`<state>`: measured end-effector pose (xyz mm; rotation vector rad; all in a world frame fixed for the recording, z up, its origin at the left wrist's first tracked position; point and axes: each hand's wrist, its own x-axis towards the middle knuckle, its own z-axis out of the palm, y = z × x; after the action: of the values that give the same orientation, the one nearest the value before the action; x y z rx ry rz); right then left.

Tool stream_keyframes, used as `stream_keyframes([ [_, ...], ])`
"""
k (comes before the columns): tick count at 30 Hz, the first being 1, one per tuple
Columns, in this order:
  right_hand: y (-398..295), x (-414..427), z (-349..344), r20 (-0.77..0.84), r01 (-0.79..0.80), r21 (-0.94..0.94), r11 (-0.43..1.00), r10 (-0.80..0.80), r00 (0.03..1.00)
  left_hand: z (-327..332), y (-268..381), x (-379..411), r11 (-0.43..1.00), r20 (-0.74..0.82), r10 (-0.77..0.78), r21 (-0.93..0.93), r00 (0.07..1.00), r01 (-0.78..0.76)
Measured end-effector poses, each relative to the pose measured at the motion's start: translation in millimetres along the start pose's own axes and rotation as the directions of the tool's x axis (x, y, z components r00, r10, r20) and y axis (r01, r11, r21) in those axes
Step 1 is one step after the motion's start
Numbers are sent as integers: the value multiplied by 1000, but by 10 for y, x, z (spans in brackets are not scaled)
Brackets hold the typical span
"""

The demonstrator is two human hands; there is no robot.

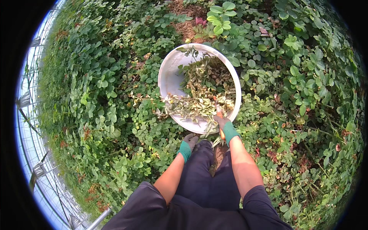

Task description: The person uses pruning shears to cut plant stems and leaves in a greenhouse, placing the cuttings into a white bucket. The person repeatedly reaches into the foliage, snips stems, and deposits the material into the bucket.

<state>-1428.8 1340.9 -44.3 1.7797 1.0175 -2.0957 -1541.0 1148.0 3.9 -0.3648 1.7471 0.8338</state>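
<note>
A round white plastic tub [166, 67] stands before my legs, holding cut stems and dry, yellowed leaves [198, 100]. Some of these cuttings hang over its left and near rim. My right hand [222, 122], in a grey and green work glove, grips an orange-handled cutting tool [219, 113], which looks like pruning shears. Its tip points into the tub over the cuttings. My left hand [189, 141], gloved the same way, is just outside the tub's near rim, by my knee. Its fingers are partly hidden, and whether they hold anything is unclear.
Dense leafy bushes [115, 86], apparently roses, crowd both sides. A strip of brown mulch [187, 17] runs beyond the tub, with a dark pink flower [200, 21] beside it. At the far left rises a greenhouse wall [31, 115] with metal framing.
</note>
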Motion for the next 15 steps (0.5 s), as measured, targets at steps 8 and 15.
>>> stream_keyframes([
  [8,186,-944,-112,333,-10,269,963,-83,939,-349,-330,48,999,-56,-13,-32,998,11],
  [15,76,-1896,-206,400,-160,306,939,26,916,-423,-561,137,994,-53,-100,-43,994,98],
])
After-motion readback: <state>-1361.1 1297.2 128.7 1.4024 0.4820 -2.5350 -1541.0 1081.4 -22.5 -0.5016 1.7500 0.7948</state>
